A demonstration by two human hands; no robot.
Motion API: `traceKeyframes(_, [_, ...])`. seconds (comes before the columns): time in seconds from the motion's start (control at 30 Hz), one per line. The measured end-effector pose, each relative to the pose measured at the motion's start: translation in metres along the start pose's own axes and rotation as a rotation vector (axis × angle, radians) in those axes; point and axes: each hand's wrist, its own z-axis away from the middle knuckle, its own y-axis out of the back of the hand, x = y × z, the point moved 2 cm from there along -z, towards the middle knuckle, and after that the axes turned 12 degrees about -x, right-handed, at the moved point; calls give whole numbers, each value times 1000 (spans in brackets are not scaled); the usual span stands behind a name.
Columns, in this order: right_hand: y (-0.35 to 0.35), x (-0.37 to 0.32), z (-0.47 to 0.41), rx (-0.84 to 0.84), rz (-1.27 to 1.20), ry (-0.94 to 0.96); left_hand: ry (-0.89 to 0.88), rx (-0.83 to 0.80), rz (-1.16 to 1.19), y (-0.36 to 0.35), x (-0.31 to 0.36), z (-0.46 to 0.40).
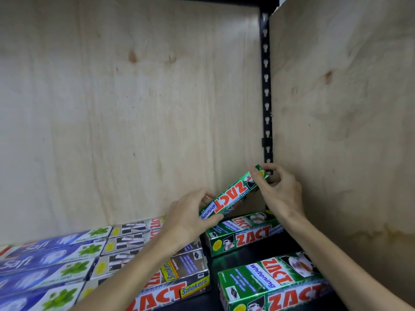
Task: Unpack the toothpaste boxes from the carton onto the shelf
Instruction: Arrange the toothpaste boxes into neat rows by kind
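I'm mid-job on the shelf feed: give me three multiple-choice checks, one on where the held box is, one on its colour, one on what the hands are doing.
1. Where is the held toothpaste box?
A. Flat on the blue Safi boxes
B. Lifted and tilted near the shelf's back right corner, above a stack of green boxes
C. Inside a carton

2. What is its main colour?
A. Green
B. Blue
C. Silver

3. What are the hands doing?
A. Both hang free
B. Only the right hand holds it
C. The left hand grips the lower end and the right hand grips the upper end

Answers: 1 B, the box slants upward beside the black upright. 2 A, green with red ZACT lettering. 3 C, fingers of each hand wrap one end.
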Motion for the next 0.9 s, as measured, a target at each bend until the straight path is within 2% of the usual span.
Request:
traceKeyframes(0.23, [3,-3,3,1,22,-6,-109,94,97,9,0,3])
traceKeyframes(0.47, [-5,-4,2,-206,109,60,-89,250,356,20,-7,4])
traceKeyframes(0.7, [-6,0,-1,-224,72,76,-65,222,370,15,-9,3])
traceKeyframes(0.9, [-3,-5,4,-303,86,222,-91,225,497,14,-9,4])
